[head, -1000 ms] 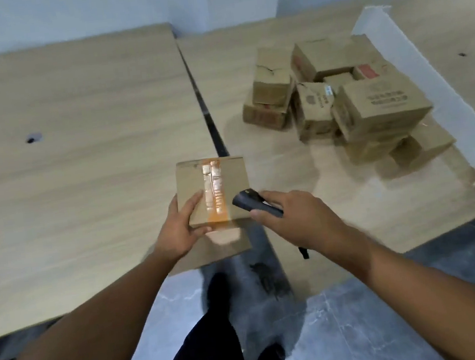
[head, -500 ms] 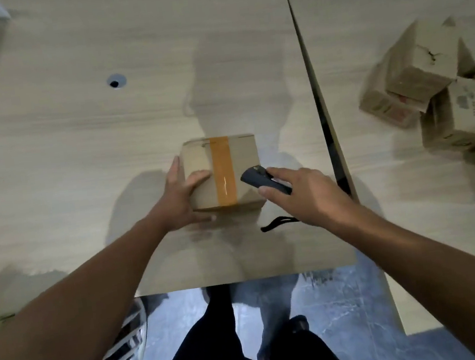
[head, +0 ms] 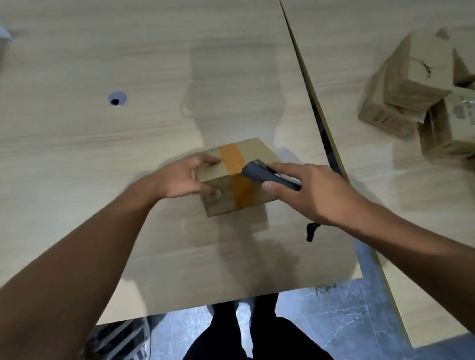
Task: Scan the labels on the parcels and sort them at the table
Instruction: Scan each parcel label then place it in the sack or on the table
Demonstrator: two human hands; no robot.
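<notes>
Where set on the table (head: 109,165), note parcel (head: 252,152) gripped at its left corner by left hand (head: 182,177); at parcel's right edge, scanner (head: 262,173) clamped in right hand (head: 315,188).

Head view, steeply down, close

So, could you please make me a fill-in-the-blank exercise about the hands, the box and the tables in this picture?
1. The left hand grips a box sealed with ____ tape.
2. The right hand holds a dark ____.
3. The other parcels are piled on the ____ table.
Missing words: orange; scanner; right.
</notes>
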